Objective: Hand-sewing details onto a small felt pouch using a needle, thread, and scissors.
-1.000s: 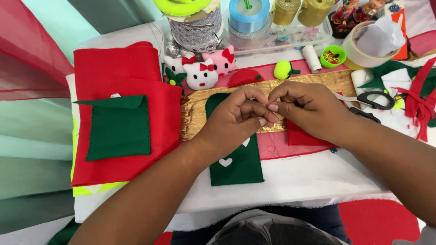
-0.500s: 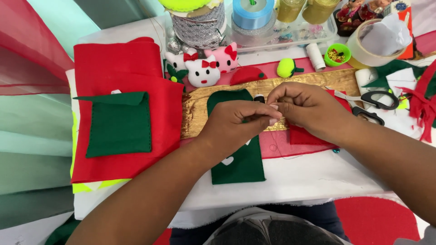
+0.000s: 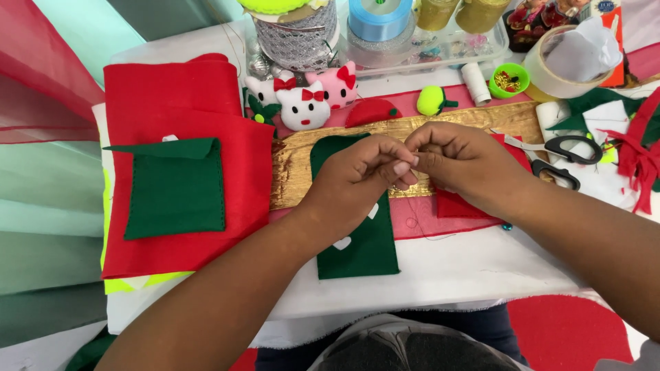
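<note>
The left hand [image 3: 361,175] and the right hand [image 3: 460,161] meet fingertip to fingertip above the middle of the table, both curled into a tight pinch. Whatever they pinch is too small to make out; it may be a needle or thread, but the view does not show it. A thin dark thread [image 3: 430,237] trails across the pink cloth just below the right hand.

Under the hands lies a long green felt strip [image 3: 361,244], dark green, straight-edged and flat, running from the gold band toward the near edge of the table. Small white shapes sit on it, one near its middle and one partly under the left wrist. Its upper end rests on a shiny gold fabric band [image 3: 292,168] that crosses the table sideways.

Just beside the right hand a red felt piece [image 3: 457,206] pokes out from beneath the palm. To the left, a green felt pocket [image 3: 175,189] with a folded flap lies on a large red felt sheet [image 3: 185,103]. Black-handled scissors [image 3: 560,154] rest to the right, and white and pink plush cat heads [image 3: 302,103] with red bows sit behind the gold band.
</note>
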